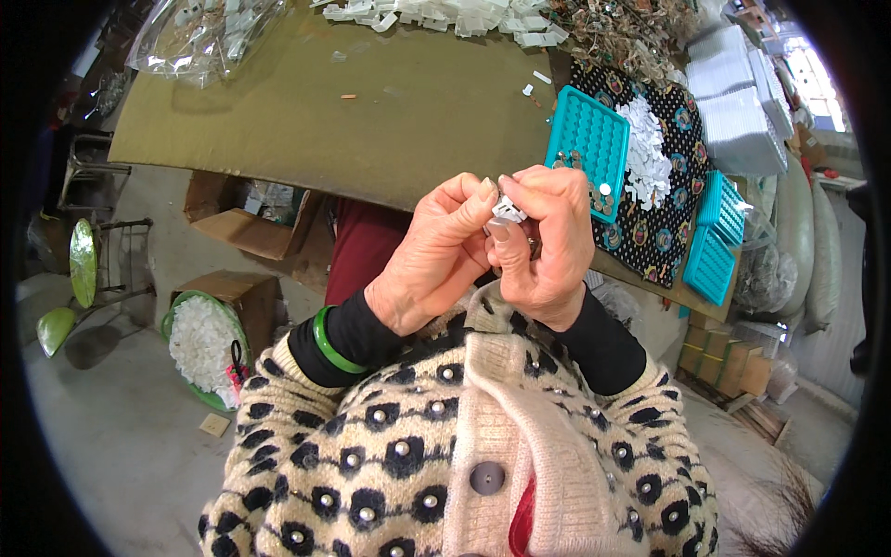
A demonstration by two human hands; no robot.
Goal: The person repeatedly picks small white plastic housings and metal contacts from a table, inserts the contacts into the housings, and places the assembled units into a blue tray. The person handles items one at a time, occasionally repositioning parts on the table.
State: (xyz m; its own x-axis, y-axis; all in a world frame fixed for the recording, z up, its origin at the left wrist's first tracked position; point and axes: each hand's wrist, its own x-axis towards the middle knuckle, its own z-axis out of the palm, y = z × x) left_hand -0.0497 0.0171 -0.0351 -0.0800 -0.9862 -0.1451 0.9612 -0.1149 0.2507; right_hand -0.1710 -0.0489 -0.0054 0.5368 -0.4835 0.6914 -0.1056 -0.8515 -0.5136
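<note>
My left hand [432,246] and my right hand [546,243] meet in front of my chest, close to the near edge of the olive table. Between their fingertips is a small white plastic piece [508,212], pinched from both sides. The fingers cover much of it, so its full shape is hidden. Just beyond my right hand lies a teal tray [594,121] with rows of round hollows, some holding small metallic round parts [574,160]. A heap of small white pieces [647,153] rests beside the tray on a dark patterned cloth [682,200].
White plastic parts [445,13] are piled at the table's [278,111] far edge, near a clear bag [204,42]. More teal trays [710,265] and stacked white trays [729,102] stand right. On the floor left are a green basin [167,325] of white pieces and an open cardboard box [246,227].
</note>
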